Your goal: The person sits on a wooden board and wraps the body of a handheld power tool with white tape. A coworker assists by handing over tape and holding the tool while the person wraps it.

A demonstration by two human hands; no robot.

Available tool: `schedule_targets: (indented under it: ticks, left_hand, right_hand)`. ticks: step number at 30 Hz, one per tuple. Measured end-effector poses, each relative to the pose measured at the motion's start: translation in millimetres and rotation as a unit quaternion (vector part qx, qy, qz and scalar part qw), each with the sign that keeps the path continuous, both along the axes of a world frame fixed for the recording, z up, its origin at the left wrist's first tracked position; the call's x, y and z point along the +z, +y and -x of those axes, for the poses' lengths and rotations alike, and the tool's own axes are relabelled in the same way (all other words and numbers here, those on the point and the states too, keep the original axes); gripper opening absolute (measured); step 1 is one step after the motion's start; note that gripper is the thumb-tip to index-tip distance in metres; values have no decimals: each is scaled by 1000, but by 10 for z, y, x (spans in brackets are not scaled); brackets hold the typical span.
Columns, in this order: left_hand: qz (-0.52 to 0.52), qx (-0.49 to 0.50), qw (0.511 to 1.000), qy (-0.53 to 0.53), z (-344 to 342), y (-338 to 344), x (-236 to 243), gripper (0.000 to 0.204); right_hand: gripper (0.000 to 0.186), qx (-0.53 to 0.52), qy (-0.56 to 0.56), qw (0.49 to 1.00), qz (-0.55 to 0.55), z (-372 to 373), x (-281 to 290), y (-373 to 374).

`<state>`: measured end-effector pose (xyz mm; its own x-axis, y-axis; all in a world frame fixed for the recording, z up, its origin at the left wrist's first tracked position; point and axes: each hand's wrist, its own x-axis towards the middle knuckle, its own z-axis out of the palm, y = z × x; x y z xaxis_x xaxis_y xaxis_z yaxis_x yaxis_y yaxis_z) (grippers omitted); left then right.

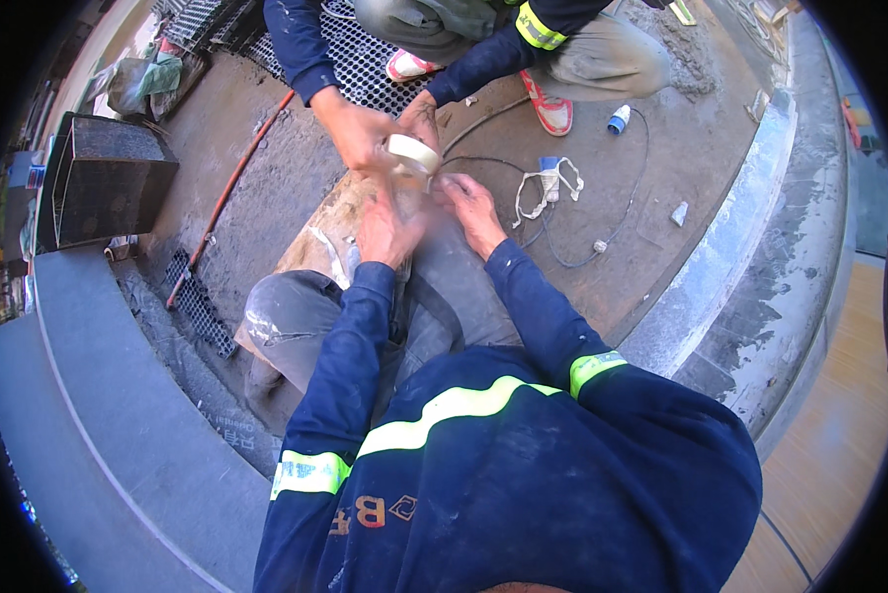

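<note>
My left hand [386, 233] is smeared by motion above my bent leg, so its fingers are unclear. Close beside it, my right hand [471, 211] has its fingers curled inward near my raised knee; what they pinch, if anything, is hidden. Just beyond both hands is a pale roll of tape [413, 152]. A co-worker's hand [357, 136] reaches to the roll from the far left, and that person's other hand [421, 121] is at its far side. Between the roll and my hands the view is blurred.
A board [310, 240] lies under my left side. On the dusty floor are a reddish hose [228, 188], a black cable [630, 210] and a blue-white plug [619, 120]. White straps [535, 211] lie right of my hands. A dark box [120, 178] stands left; a stone curb [716, 262] runs along the right.
</note>
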<state>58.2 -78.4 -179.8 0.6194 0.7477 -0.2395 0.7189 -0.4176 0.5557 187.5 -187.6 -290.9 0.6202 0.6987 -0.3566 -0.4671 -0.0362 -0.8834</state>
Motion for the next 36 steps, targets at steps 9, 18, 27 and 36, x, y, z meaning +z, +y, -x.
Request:
schedule_targets:
  ticks: [9, 18, 27, 36]
  left_hand:
    - [6, -18, 1000, 10, -3, 23, 35, 104]
    - [3, -6, 1000, 14, -47, -18, 107, 100]
    - [-40, -16, 997, 58, -88, -33, 79, 99]
    - [-61, -43, 995, 63, -117, -70, 64, 93]
  right_hand:
    - [62, 7, 68, 998, 2, -7, 34, 55]
    - [57, 3, 151, 980, 130, -79, 654, 412]
    - [47, 20, 189, 976, 105, -107, 522, 546]
    - [48, -30, 182, 979, 83, -16, 391, 646]
